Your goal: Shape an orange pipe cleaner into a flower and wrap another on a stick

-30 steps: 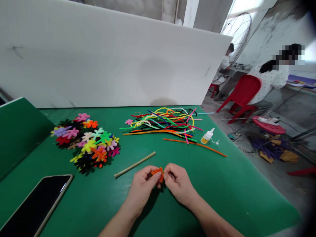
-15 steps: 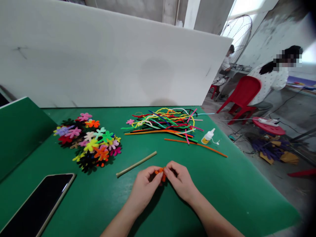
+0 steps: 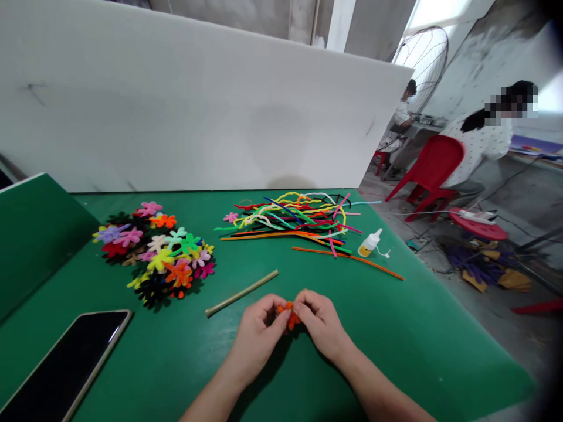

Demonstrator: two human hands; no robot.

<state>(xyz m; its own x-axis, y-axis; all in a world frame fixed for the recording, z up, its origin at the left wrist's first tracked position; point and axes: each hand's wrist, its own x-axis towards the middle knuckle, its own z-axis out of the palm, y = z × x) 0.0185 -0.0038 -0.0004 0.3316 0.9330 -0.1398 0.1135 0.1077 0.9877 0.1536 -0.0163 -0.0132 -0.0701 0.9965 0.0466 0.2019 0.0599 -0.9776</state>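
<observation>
An orange pipe-cleaner flower [image 3: 292, 320] is held between my two hands, just above the green table. My left hand [image 3: 260, 329] pinches it from the left with thumb and forefinger. From the right, the thumb and fingertips of my right hand [image 3: 320, 319] press on one of its petals. The fingers hide part of the flower. A thin greenish stick [image 3: 241, 293] lies just beyond my left hand. Farther back, a single orange pipe cleaner [image 3: 347, 259] rests on the table.
Finished pipe-cleaner flowers [image 3: 162, 258] are heaped at the left, with a phone [image 3: 65, 363] nearer me. Loose pipe cleaners [image 3: 294, 217] lie at the back beside a small glue bottle [image 3: 370, 243]. A white panel [image 3: 211, 111] borders the green table [image 3: 417, 351]. Two people sit beyond.
My fingers have shifted slightly on the orange flower, and more of its petals show below the fingertips. Both hands stay in nearly the same place.
</observation>
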